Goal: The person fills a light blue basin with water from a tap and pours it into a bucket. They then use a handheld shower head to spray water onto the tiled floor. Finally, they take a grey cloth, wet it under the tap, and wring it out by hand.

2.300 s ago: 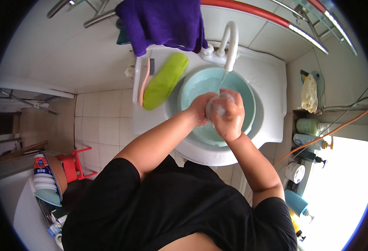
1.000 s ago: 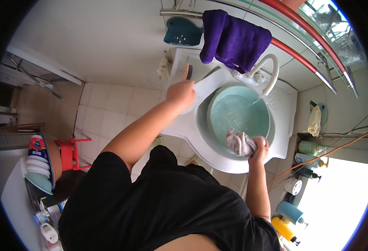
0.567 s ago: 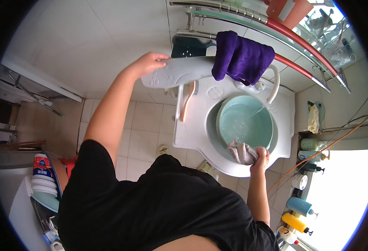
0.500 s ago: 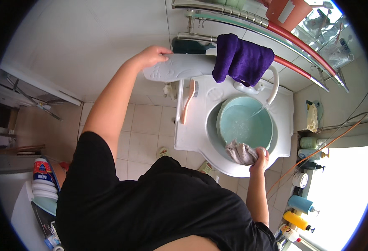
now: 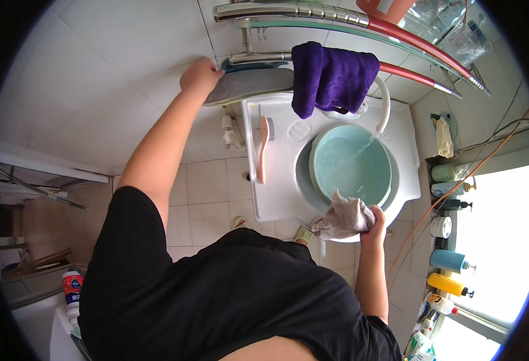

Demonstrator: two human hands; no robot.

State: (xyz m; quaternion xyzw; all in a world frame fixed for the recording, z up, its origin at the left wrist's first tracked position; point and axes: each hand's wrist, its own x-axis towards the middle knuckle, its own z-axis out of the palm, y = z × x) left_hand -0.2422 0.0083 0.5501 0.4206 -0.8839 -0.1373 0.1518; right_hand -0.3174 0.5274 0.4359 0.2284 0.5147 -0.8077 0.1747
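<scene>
My left hand (image 5: 201, 79) is closed on the left end of a flat grey plastic board (image 5: 252, 83), which is up against the tiled wall. The board's right end is hidden behind a purple towel (image 5: 336, 78) on the rail. A crumpled grey cloth (image 5: 341, 219) is in my right hand (image 5: 373, 227), at the near rim of a pale green basin (image 5: 320, 157). The basin stands in the white sink (image 5: 300, 215) with water in it. From the curved white tap (image 5: 386, 108) a stream runs into it. A pink-handled brush (image 5: 264, 150) lies at the sink's left side.
Metal and red rails (image 5: 418, 76) cross above the sink. Several bottles, among them a blue one (image 5: 448, 261) and a yellow one (image 5: 447, 283), line the window sill at right. An orange cable (image 5: 424, 222) hangs there. A white pipe fitting (image 5: 228, 131) juts from the wall at left.
My left hand has moved the grey board up and back, tilting it closer to the wall. The cloth in my right hand has been lifted and drawn slightly left. The view has shifted a little.
</scene>
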